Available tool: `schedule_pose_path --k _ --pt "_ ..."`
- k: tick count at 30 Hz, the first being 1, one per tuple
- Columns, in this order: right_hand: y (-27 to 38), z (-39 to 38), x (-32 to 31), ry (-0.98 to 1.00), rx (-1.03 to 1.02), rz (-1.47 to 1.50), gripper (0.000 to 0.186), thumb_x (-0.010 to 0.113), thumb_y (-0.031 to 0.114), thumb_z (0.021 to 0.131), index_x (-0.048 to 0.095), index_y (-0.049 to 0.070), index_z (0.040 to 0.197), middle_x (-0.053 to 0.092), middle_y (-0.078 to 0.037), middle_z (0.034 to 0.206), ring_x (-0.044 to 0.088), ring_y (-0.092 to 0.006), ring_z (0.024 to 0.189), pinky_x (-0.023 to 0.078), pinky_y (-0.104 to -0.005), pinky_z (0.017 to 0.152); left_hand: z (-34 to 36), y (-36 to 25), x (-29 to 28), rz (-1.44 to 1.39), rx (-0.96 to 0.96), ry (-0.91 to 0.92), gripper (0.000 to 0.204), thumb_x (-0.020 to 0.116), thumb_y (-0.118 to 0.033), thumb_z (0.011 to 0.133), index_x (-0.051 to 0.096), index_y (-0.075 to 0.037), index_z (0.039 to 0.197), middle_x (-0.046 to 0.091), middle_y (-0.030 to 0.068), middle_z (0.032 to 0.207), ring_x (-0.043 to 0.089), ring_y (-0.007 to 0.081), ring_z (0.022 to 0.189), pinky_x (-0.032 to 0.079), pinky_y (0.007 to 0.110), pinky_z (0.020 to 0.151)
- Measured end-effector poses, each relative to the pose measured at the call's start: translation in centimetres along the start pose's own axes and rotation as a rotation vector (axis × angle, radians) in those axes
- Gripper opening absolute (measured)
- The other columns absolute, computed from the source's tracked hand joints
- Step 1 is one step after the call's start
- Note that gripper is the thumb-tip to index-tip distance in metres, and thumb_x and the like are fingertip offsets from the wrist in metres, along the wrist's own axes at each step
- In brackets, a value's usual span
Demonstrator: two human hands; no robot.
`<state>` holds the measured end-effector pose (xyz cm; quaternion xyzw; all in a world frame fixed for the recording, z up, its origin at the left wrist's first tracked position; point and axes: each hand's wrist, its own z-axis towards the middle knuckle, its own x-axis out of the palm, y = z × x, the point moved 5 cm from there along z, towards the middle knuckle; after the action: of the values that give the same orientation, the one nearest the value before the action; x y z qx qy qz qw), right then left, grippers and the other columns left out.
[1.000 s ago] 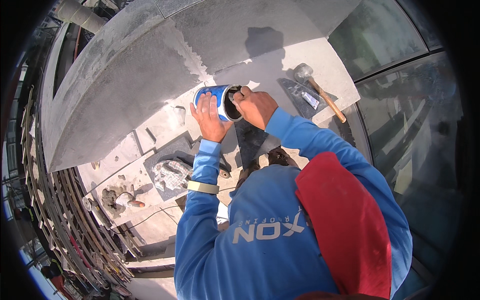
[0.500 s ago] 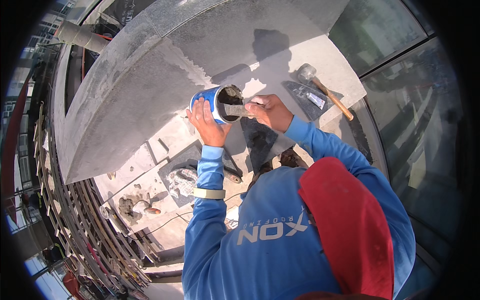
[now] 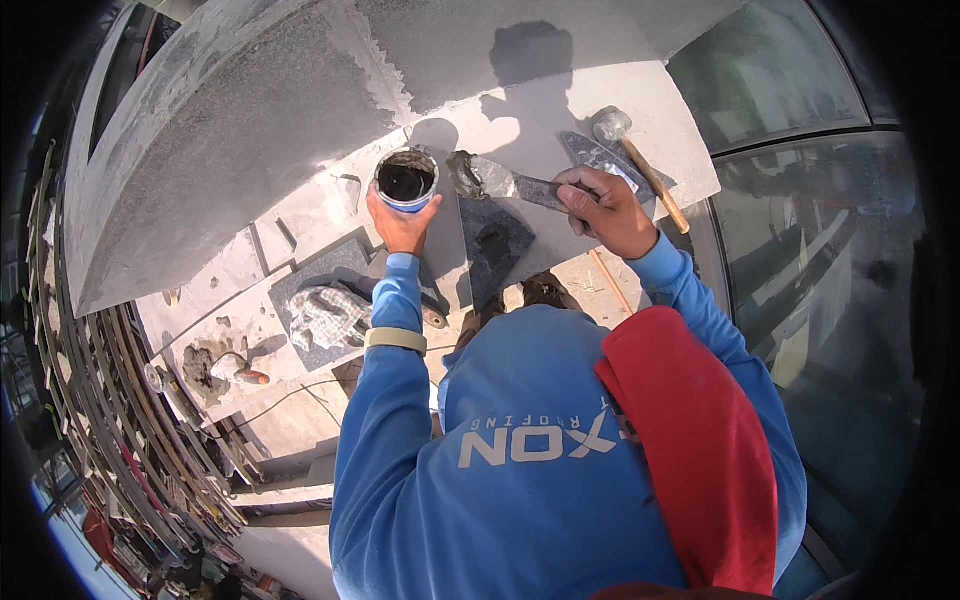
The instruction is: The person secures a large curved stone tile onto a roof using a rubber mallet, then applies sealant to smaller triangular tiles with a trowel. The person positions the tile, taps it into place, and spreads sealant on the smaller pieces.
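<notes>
My left hand [image 3: 398, 220] grips a blue-and-white can [image 3: 407, 180] held upright, its dark inside and grey-smeared rim showing from above. My right hand [image 3: 600, 210] is closed on a putty knife [image 3: 530, 187], whose broad blade carries a lump of dark grey paste at its tip, just right of the can. Below the knife lies a dark stone piece [image 3: 493, 240] with a dark smear. A mallet [image 3: 650, 170] rests at the right on another dark piece [image 3: 580, 150], beside a white tube [image 3: 624, 179] partly behind my right hand.
A curved grey stone wall [image 3: 230, 120] rises beyond my hands. At lower left are a checked cloth [image 3: 325, 315], a trowel [image 3: 250, 372], a mortar patch [image 3: 200, 365], a cable [image 3: 250, 425] and bundled long strips [image 3: 130, 420]. Glass panels [image 3: 810, 250] stand at the right.
The can has turned from lying sideways to upright, its opening upward. My right hand has drawn the putty knife out of it to the right, paste on the blade.
</notes>
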<state>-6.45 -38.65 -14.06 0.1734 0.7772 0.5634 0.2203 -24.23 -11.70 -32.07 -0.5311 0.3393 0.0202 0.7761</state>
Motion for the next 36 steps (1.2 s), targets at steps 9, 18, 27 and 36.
schedule_pose_path --k 9,18,27,36 --pt "-13.5 -2.2 3.2 0.058 -0.112 -0.683 0.033 0.060 0.020 0.100 0.061 0.007 0.131 0.065 -0.018 0.110 0.067 -0.0341 0.099 0.054 -0.0424 0.086 -2.3 5.6 0.4 0.075 -0.055 0.049 0.095 0.095 -0.033 0.067 0.046 0.002 0.141 0.050 0.0236 0.136 0.050 0.0411 0.129 0.043 0.046 0.109" --pt "-25.2 -4.7 7.1 0.047 -0.254 -0.891 0.055 0.060 0.008 0.096 0.058 0.036 0.143 0.052 -0.016 0.132 0.068 -0.0348 0.104 0.058 -0.0399 0.089 -18.2 1.8 -8.8 0.186 -0.182 0.049 0.044 0.079 -0.022 0.087 0.063 0.002 0.120 0.060 0.0167 0.107 0.058 0.0302 0.093 0.048 0.042 0.086" --pt "-27.4 -6.5 6.6 0.216 0.063 -0.853 0.060 0.059 0.006 0.095 0.057 0.042 0.143 0.051 -0.015 0.135 0.063 -0.0366 0.117 0.054 -0.0426 0.099 -24.1 8.0 -7.4 0.100 -0.738 0.101 0.064 0.078 -0.046 0.087 0.060 0.008 0.114 0.067 0.0198 0.100 0.065 0.0290 0.093 0.051 0.040 0.084" --pt "-18.7 -6.8 2.1 0.241 -0.053 -0.580 0.056 0.055 0.011 0.095 0.055 0.026 0.149 0.055 -0.014 0.118 0.061 -0.0316 0.101 0.050 -0.0400 0.095 -21.7 9.5 -4.3 0.141 -0.716 -0.057 0.058 0.078 -0.036 0.081 0.055 0.006 0.114 0.066 0.0275 0.106 0.065 0.0435 0.101 0.050 0.047 0.092"
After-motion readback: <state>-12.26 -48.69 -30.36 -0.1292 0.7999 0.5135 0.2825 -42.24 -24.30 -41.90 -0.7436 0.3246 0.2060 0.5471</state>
